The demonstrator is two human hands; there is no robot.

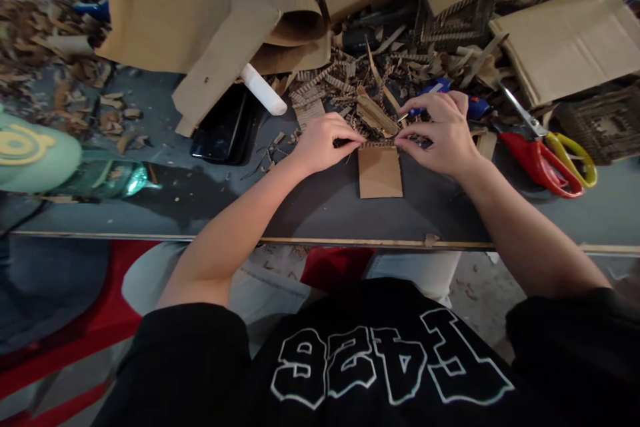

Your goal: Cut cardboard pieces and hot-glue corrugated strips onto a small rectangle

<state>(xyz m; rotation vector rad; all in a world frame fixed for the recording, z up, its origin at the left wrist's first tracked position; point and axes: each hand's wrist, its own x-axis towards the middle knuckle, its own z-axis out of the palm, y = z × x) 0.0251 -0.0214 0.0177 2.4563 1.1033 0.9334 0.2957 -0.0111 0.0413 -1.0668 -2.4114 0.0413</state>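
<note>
A small square of brown cardboard [381,174] lies flat on the grey table near its front edge. Along the square's far edge runs a narrow corrugated strip [379,144]. My left hand [327,143] pinches the strip's left end between thumb and forefinger. At the right end my right hand [437,133] pinches the same strip, its other fingers curled above. Partly behind my right hand is a blue tool [475,107] with a thin metal tip.
Red and yellow scissors [545,153] lie to the right. Cardboard scraps [375,107] and a large curled sheet [160,27] fill the back. A white tube [264,89], a black phone [223,127] and a green bottle [107,175] are at the left.
</note>
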